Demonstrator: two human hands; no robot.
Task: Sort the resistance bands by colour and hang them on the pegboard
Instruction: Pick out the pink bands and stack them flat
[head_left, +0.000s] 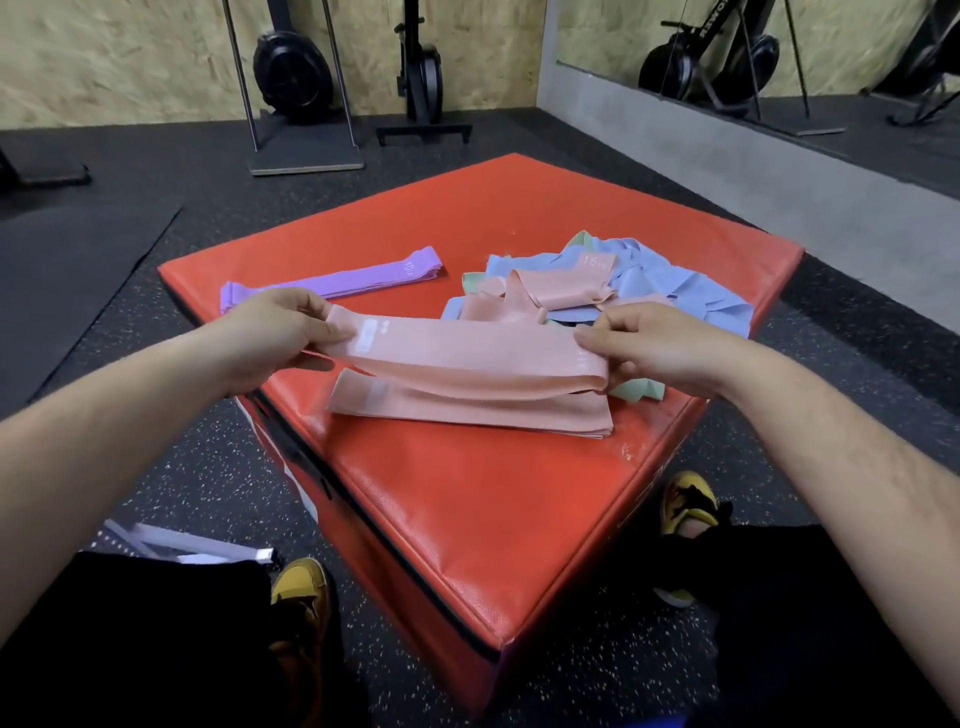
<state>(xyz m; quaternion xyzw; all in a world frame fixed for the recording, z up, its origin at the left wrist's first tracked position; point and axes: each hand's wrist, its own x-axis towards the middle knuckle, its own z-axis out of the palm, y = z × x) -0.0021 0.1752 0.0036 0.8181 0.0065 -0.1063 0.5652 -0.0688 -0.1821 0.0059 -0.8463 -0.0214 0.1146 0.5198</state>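
Pink band (467, 358) stretched flat between both hands, left hand (270, 332) and right hand (654, 348) pinching its ends | over pink stack (467, 410) on red box (467, 519) | light, limp, stretchy: grip at ends | unsorted pile (649, 291) behind

head view, looking down, close over box (467, 519)

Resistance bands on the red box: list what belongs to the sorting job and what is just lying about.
Job:
- pink band stretched between left hand and right hand
- flat pink stack beneath it
- purple bands
- unsorted pile of blue, pink and green bands
- red box as work surface

Lying about:
- exercise machines by the wall
- black floor mat
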